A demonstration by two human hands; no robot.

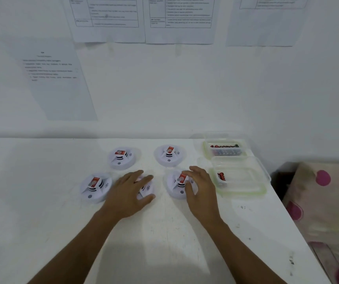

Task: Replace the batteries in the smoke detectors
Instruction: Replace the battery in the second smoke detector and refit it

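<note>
Your left hand (130,190) is down on the middle detector (148,189) in the near row on the table (164,234). The fingers lie over its top, slightly spread, and the thumb hooks round its near edge, so you hold it between them. Most of the detector is hidden under your palm, with only white casing and a few black slots showing.

Just right of it is the right detector (174,191), and your right hand (199,188) hovers over it. The fingers curl toward the red battery (181,179) standing on top, index tip behind it and thumb in front. I cannot tell whether you pinch it or only touch it.

Just left of the middle detector is the left detector (91,194), red battery up and nobody touching it. Behind and a little left is the back-left detector (121,160), behind and right the back-right detector (169,158), each topped with a red battery.

Well right of the middle detector, past your right hand, the near tub (244,191) is clear with a green rim and has one red battery in its left end. Behind it, the far tub (205,150) holds a row of batteries against the wall. Printed sheets (107,17) hang on that wall.
</note>
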